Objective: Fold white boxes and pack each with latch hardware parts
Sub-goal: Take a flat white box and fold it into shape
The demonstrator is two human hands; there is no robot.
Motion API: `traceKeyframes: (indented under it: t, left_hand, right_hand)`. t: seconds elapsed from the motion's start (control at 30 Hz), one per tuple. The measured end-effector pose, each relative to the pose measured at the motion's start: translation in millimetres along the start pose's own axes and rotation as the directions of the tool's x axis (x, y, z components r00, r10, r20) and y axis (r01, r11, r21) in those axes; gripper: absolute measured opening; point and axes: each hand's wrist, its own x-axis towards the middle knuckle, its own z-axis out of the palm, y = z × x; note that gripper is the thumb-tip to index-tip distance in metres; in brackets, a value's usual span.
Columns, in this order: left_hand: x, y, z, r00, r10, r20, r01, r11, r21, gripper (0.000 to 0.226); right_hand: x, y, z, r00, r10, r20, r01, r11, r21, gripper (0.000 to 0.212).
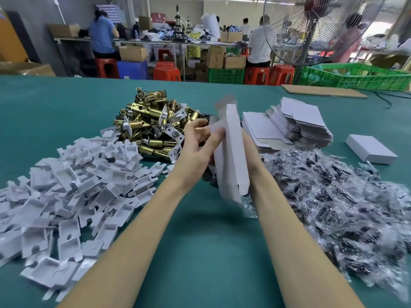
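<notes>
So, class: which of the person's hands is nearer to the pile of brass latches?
Left. The left hand sits right at the near edge of the brass latches, gripping the white box. The right hand is hidden behind that box, farther to the right.

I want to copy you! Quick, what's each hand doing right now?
Left hand: fingers pinch the white box.
Right hand: hidden behind that box, so it cannot be told.

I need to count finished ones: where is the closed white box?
Head view: the closed box lies on the green table's right side, beyond the bagged parts, right of the flat box stack.
</notes>
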Motion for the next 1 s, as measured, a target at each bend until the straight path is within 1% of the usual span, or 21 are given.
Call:
traceKeyframes:
  t: [0.03,0.07,0.1,0.13,0.17,0.2,0.23,0.27,0.3,0.33,0.4,0.43,0.5,0.57,0.67,0.73,0.8,0.9,1.0]
  left_hand:
    - [0,2,0,1.000,-0.024,-0.006,0.024,1.000,-0.009,0.056]
    - [0,2,-2,0.999,-0.036,-0.018,0.035,0.999,-0.013,0.058]
    - [1,3,-5,0.998,-0.042,-0.037,0.041,0.999,-0.016,0.059]
    - [1,3,-8,0.997,-0.047,-0.067,0.045,0.999,-0.025,0.059]
    - [2,3,-11,0.993,-0.052,-0.106,0.047,0.998,-0.052,0.059]
    - [3,2,-14,0.988,-0.041,-0.147,0.031,0.997,-0.069,0.058]
    - [4,2,-16,0.982,-0.003,-0.190,-0.009,0.998,-0.062,0.057]
    - [5,0,-17,0.972,0.055,-0.230,-0.062,0.998,-0.023,0.055]
    - [6,-2,-18,0.960,0.113,-0.258,-0.111,0.994,0.023,0.054]
    - [7,-4,-19,0.948,0.163,-0.275,-0.151,0.986,0.064,0.054]
    - [7,-9,-21,0.931,0.236,-0.278,-0.210,0.970,0.120,0.058]
    - [7,-11,-21,0.926,0.266,-0.267,-0.233,0.961,0.147,0.060]
    - [5,-16,-21,0.912,0.329,-0.244,-0.285,0.938,0.199,0.063]
    - [2,-18,-20,0.877,0.415,-0.243,-0.353,0.899,0.259,0.067]
    - [2,-17,-18,0.801,0.541,-0.256,-0.443,0.824,0.354,0.071]
    - [4,-19,-17,0.761,0.598,-0.252,-0.482,0.781,0.397,0.074]
    - [6,-21,-17,0.757,0.604,-0.250,-0.481,0.774,0.412,0.074]
    - [5,-23,-18,0.797,0.550,-0.251,-0.447,0.816,0.367,0.067]
    - [4,-23,-19,0.789,0.546,-0.279,-0.449,0.825,0.343,0.053]
  right_hand:
    - [-1,2,3,0.999,0.005,0.041,-0.007,0.999,0.048,0.041]
    - [-2,3,6,0.999,0.014,0.053,-0.015,1.000,0.019,0.037]
    - [-2,5,6,1.000,0.025,0.017,-0.023,0.996,-0.085,0.028]
    - [-3,5,5,0.998,0.020,-0.053,-0.030,0.978,-0.206,0.026]
    - [-2,5,1,0.991,-0.021,-0.133,-0.019,0.957,-0.290,0.032]
    - [-2,3,-4,0.978,-0.074,-0.197,0.006,0.945,-0.327,0.036]
    - [-1,1,-8,0.964,-0.113,-0.241,0.033,0.949,-0.314,0.033]
    - [-1,-4,-12,0.956,-0.127,-0.264,0.057,0.965,-0.256,0.024]
    - [-1,-8,-15,0.958,-0.143,-0.250,0.095,0.977,-0.193,0.018]
    - [-2,-10,-19,0.962,-0.173,-0.211,0.143,0.978,-0.150,0.017]
    - [-2,-12,-24,0.957,-0.274,-0.089,0.254,0.949,-0.188,0.017]
    - [-3,-11,-25,0.950,-0.310,-0.036,0.294,0.929,-0.226,0.021]
    - [-5,-9,-21,0.944,-0.328,0.029,0.325,0.913,-0.247,0.033]
    - [-6,-6,-15,0.941,-0.331,0.068,0.338,0.916,-0.216,0.039]
    - [-8,-4,-9,0.925,-0.372,0.076,0.380,0.912,-0.153,0.037]
    - [-8,-2,-9,0.922,-0.375,0.091,0.383,0.918,-0.098,0.032]
    - [-8,-2,-13,0.930,-0.352,0.106,0.358,0.933,-0.042,0.029]
    - [-8,1,-22,0.941,-0.308,0.143,0.307,0.951,0.029,0.034]
    - [-9,3,-28,0.940,-0.281,0.194,0.292,0.956,-0.028,0.036]
